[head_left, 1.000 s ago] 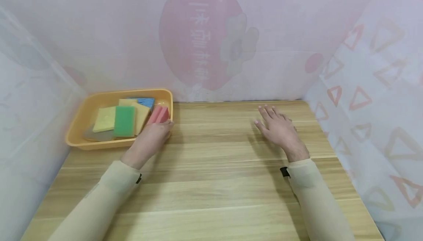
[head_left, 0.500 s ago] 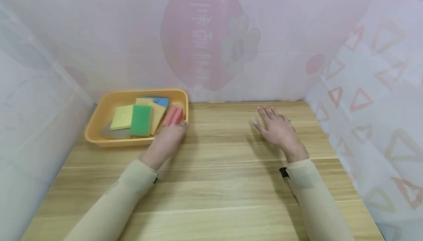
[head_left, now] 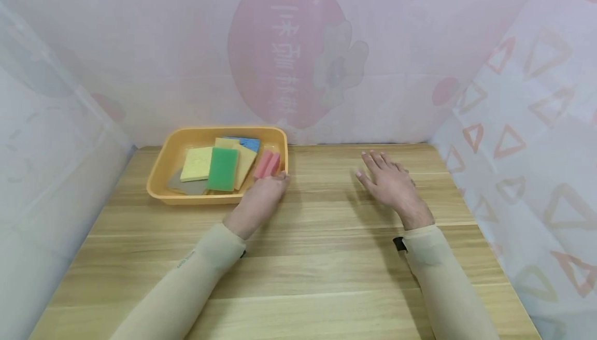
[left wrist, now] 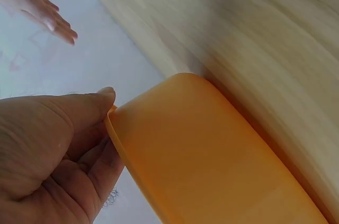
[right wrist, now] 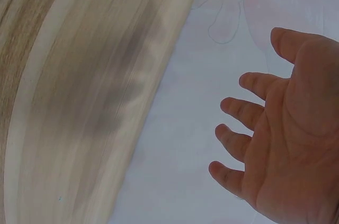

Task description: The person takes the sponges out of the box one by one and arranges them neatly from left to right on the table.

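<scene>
My left hand (head_left: 261, 198) pinches the rim of a yellow-orange plastic tray (head_left: 157, 169) at its near right corner. In the left wrist view, thumb and curled fingers grip that rim from both sides of the tray wall (left wrist: 196, 150). Inside the tray lie a green sponge (head_left: 222, 170), a pale yellow sponge (head_left: 196, 164), tan pieces (head_left: 245, 164), a blue piece (head_left: 250, 144), a greyish flat piece (head_left: 188, 186) and two pink blocks (head_left: 267, 165). My right hand (head_left: 392, 187) hovers over the table with its fingers spread, holding nothing; its palm shows in the right wrist view.
The wooden table (head_left: 326, 257) extends beneath both hands. A pale printed backdrop (head_left: 186, 60) rises along the table's back edge, behind the tray. Side walls stand at the left (head_left: 56, 148) and right (head_left: 527, 153).
The tray has slid to the right along the table with its contents, my left hand moving with it on the rim. My right hand has stayed nearly still.
</scene>
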